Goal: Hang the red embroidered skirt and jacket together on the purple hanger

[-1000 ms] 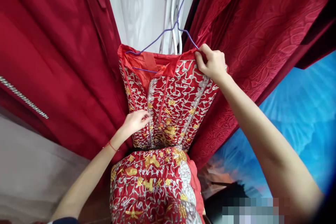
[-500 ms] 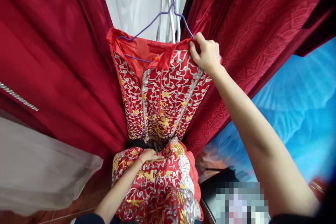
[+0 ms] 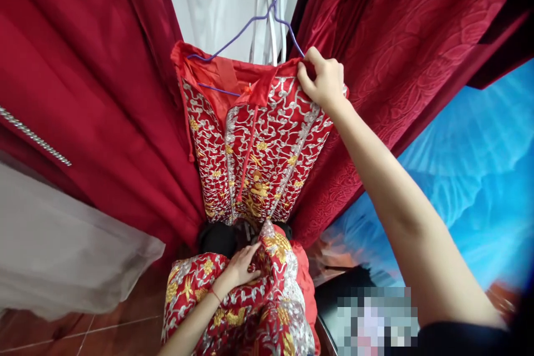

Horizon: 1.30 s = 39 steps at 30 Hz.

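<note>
Room: deep red curtains [image 3: 83,83] fill the left side, a patterned red drape [image 3: 400,50] the right; a white garment [image 3: 217,0] hangs in the gap between them. Blue painted backdrop [image 3: 479,178] at far right. Pale sheer cloth [image 3: 62,256] lower left, above a reddish tiled floor [image 3: 83,336].

Embroidered red dress [image 3: 267,144], silver and gold thread, hangs on a purple wire hanger [image 3: 250,25] in the middle, front panel open at the top showing plain red lining. Its lower part [image 3: 250,306] is bunched up toward the camera.

Right arm stretched up and forward; right hand [image 3: 323,80] pinches the top right edge of the dress, fingers curled over the hem beside the hanger's end.

Left arm reaches in low, red thread at the wrist; left hand [image 3: 244,264] rests on the bunched lower cloth, fingers bent, gripping a fold
</note>
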Available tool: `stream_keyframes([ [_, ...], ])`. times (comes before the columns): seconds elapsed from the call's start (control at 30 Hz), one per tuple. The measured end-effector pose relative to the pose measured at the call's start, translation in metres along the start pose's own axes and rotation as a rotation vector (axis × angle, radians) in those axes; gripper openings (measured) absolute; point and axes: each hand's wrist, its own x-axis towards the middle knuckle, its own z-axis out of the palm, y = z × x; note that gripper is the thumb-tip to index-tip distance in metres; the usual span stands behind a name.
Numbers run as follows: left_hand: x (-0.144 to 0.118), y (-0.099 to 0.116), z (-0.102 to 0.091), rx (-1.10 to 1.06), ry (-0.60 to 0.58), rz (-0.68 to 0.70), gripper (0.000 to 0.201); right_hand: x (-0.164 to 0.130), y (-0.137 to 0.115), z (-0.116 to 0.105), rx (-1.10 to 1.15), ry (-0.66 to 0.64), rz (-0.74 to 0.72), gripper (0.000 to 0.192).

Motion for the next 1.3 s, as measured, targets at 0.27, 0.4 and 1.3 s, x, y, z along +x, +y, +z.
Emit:
stream_keyframes([
  [0.27,0.025,0.015,-0.029,-0.062,-0.048,0.182,0.049,-0.005,0.000,0.001,0.004,0.019,-0.005,0.044],
  [0.4,0.025,0.031,-0.173,-0.038,0.274,0.226,0.043,-0.009,-0.004,-0.004,0.050,0.016,0.005,0.033],
  [1.3,0.092,0.154,-0.527,0.105,1.462,0.589,0.030,0.007,0.006,-0.004,0.050,0.276,-0.032,0.045],
])
